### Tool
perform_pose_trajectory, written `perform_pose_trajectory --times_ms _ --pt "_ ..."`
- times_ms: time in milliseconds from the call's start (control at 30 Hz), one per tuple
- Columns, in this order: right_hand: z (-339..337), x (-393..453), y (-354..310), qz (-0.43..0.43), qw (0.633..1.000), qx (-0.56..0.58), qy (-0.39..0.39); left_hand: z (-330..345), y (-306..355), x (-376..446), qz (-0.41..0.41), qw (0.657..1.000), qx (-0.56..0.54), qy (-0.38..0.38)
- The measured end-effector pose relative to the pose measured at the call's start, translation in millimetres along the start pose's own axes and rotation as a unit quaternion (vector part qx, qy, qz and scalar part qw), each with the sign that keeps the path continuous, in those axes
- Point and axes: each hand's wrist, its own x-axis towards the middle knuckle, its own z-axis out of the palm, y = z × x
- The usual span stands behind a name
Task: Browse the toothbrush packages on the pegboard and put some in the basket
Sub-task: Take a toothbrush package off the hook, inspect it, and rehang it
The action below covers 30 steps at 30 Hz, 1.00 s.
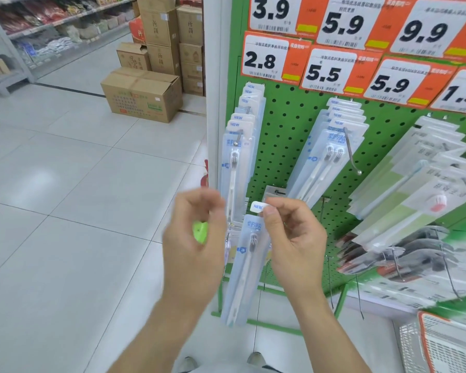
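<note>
The toothbrush package (246, 267) is hanging straight down from the right hand (293, 246), long and thin, with its white tab at the top and its bottom end pointing at the floor. The thumb and first finger of the right hand are pinching that top tab, and the other fingers are curling loosely beside it. So the package is lying just below and a little left of the pinch, in front of the green pegboard (288, 125).

The left hand (195, 238) is sitting just beside the package, on its left. It is blurry. Something small and bright green (201, 232) is showing in it, and the fingers look curled around that, but I cannot tell what it is.

The basket (428, 343) is waiting low down on the right, well apart from the package. The right hand is the nearer one to it, so it looks like the package needs to swing right and down to go in.

More packages (237, 157) are hanging on the pegs above.
</note>
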Motion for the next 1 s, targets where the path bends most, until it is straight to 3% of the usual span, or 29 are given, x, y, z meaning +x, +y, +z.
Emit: perform_pose_trajectory --times_ms 67,133,400,633,900,1000 --pt "-2 0 1 0.015 1.000 0.015 -0.006 1 -10 -25 -0.097 0.989 -0.013 -0.109" --pt "-3 -1 3 0.029 0.999 0.021 -0.025 2 -18 -36 -0.160 0.973 -0.030 -0.161" --pt "-21 -2 14 0.062 0.980 0.004 -0.189 -7 -34 -28 -0.217 0.956 -0.070 -0.182" --pt "-39 -4 32 0.101 0.985 0.008 -0.137 -11 -48 -40 -0.267 0.908 -0.049 -0.320" --pt "-46 -21 51 0.121 0.973 -0.059 -0.187 -8 -61 -46 -0.307 0.909 -0.003 -0.281" --pt "-48 -27 54 0.114 0.965 -0.092 -0.217 -11 -66 -46 -0.303 0.896 0.027 -0.323"
